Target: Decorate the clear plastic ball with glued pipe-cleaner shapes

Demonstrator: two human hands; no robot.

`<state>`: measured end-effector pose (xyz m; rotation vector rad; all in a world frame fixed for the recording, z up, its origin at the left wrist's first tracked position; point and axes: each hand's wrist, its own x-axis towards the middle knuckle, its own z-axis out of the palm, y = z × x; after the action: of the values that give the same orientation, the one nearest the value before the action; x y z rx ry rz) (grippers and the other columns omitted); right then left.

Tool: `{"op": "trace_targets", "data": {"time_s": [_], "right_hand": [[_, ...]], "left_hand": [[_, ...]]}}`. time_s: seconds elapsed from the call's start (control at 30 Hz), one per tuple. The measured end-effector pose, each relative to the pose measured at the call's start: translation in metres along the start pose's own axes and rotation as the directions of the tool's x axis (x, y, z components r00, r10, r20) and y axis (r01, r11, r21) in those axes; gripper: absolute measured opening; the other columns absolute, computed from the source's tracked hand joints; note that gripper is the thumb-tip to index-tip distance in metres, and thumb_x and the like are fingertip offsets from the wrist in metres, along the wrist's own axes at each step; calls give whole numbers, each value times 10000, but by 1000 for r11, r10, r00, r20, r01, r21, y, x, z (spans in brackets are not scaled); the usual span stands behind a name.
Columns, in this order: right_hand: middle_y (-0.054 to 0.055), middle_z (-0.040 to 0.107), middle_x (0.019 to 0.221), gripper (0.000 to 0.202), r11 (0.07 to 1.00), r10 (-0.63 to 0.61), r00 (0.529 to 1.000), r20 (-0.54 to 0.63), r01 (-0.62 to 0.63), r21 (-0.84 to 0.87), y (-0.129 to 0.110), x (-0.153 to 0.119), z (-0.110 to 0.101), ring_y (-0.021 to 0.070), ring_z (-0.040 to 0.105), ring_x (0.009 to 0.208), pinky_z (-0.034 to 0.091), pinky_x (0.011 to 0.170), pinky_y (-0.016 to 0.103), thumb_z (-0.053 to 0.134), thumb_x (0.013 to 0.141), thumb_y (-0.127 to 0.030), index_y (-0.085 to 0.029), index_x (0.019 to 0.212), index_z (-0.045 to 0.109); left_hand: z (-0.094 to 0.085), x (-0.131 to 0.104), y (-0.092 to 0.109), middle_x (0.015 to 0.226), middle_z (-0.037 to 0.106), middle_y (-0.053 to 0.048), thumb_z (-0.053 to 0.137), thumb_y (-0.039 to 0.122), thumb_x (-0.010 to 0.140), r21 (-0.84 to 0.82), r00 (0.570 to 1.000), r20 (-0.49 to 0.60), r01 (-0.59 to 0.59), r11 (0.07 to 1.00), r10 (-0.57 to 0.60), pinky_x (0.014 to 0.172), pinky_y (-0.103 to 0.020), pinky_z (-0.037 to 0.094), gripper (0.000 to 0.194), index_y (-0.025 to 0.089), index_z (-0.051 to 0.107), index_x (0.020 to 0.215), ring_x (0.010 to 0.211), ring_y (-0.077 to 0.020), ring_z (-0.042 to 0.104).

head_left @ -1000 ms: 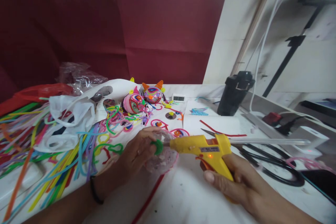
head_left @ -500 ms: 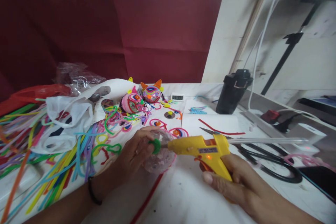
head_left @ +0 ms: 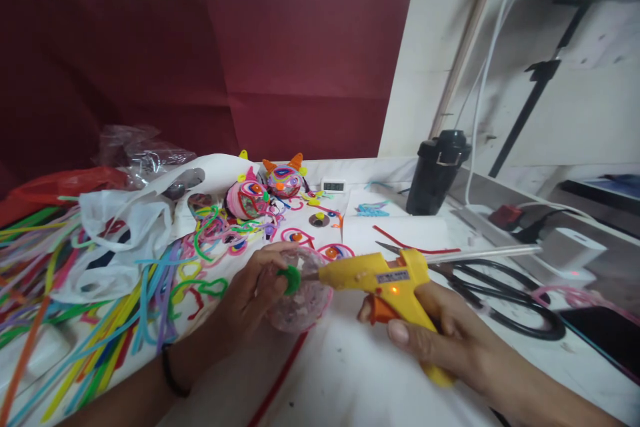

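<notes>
Between the fingertips of my left hand (head_left: pixel 256 290) is a small green coiled disc (head_left: pixel 290 279), which looks like wound pipe cleaner. Right behind it sits a clear plastic ball (head_left: pixel 306 310); I cannot tell whether the hand also bears on it. My right hand (head_left: pixel 445 333) is wrapped round a yellow glue gun (head_left: pixel 373 273) with an orange trigger and a lit lamp. Its nozzle points left, with the tip at or very near the green disc. A red pipe cleaner (head_left: pixel 280 377) runs from beneath the ball toward me.
Loose coloured pipe cleaners (head_left: pixel 115 320) and a white bag (head_left: pixel 120 233) cover the left side. Two decorated balls (head_left: pixel 285 180) stand at the back by a small digital clock (head_left: pixel 333 185). To the right are black-handled scissors (head_left: pixel 500 293), a black bottle (head_left: pixel 437 173) and a phone (head_left: pixel 605 340).
The whole view has shifted slightly. More of the orange trigger shows under the right hand's fingers. Disc and nozzle stay close together.
</notes>
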<state>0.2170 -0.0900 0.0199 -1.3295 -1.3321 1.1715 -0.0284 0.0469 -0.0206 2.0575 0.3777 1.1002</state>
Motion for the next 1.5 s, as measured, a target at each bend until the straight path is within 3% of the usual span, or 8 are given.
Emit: {"op": "trace_targets", "data": {"time_s": [0.13, 0.37, 0.6, 0.8, 0.9, 1.13, 1.27, 1.5], "right_hand": [[57, 644, 887, 399, 999, -36, 999, 8, 35, 38, 2, 5, -6, 198, 542, 787, 392, 609, 262, 681, 746, -568, -200, 900, 691], [-8, 539, 671, 383, 989, 8, 999, 39, -14, 150, 1, 10, -6, 102, 363, 548, 276, 515, 241, 716, 709, -523, -164, 840, 699], [-49, 435, 576, 464, 953, 24, 998, 58, -40, 302, 4, 15, -2, 86, 328, 486, 202, 452, 226, 694, 737, -564, -145, 927, 638], [-37, 478, 596, 436, 932, 30, 999, 31, -39, 360, 6, 17, -1, 92, 400, 510, 284, 470, 221, 724, 706, -578, -172, 762, 576], [-41, 491, 590, 429, 923, 12, 999, 50, -30, 384, 5, 16, -1, 92, 403, 497, 291, 454, 224, 728, 694, -563, -175, 790, 573], [-37, 518, 634, 366, 905, -6, 998, 67, -23, 426, 0, 14, -7, 89, 400, 515, 294, 457, 216, 725, 730, -494, -174, 834, 581], [-29, 529, 666, 337, 899, -34, 997, 64, 2, 438, 4, 14, -9, 85, 395, 537, 293, 480, 213, 693, 780, -469, -163, 876, 591], [-30, 542, 660, 352, 901, -33, 998, 53, 7, 434, 9, 14, -6, 80, 386, 510, 304, 457, 213, 719, 753, -481, -174, 868, 592]], "left_hand": [[1, 1, 2, 1351, 551, -76, 478, 271, 983, -1, 1000, -9, 13, 1000, -13, 1047, -492, 387, 137, 295, 552, 1096, 1271, -290, 494], [-1, 0, -4, 1356, 552, -85, 484, 302, 982, -23, 998, -17, 54, 998, -55, 1031, -495, 396, 114, 284, 543, 1077, 1287, -297, 486], [-7, 4, -4, 1319, 610, -66, 503, 333, 977, -16, 997, -57, 49, 999, -50, 1030, -438, 415, 104, 271, 561, 1037, 1252, -255, 540], [-13, 7, -4, 1331, 609, -64, 539, 386, 956, 19, 994, -74, 80, 997, -78, 1011, -428, 423, 125, 270, 558, 997, 1238, -243, 554], [-14, 7, -4, 1380, 562, -65, 567, 385, 939, 48, 993, -99, 62, 997, -57, 1057, -447, 382, 134, 261, 563, 990, 1284, -253, 513], [-15, 5, -2, 1258, 652, -51, 518, 321, 973, 171, 991, -130, 42, 984, -19, 1024, -408, 407, 101, 271, 545, 1056, 1218, -225, 564], [-13, 8, 3, 1250, 658, -33, 492, 296, 985, 244, 993, -108, -25, 969, 53, 1029, -413, 403, 117, 298, 542, 1091, 1208, -211, 571], [-16, 9, 8, 1260, 659, -25, 474, 295, 993, 385, 994, -62, -58, 921, 89, 1037, -410, 403, 166, 292, 616, 1078, 1217, -220, 566]]}}
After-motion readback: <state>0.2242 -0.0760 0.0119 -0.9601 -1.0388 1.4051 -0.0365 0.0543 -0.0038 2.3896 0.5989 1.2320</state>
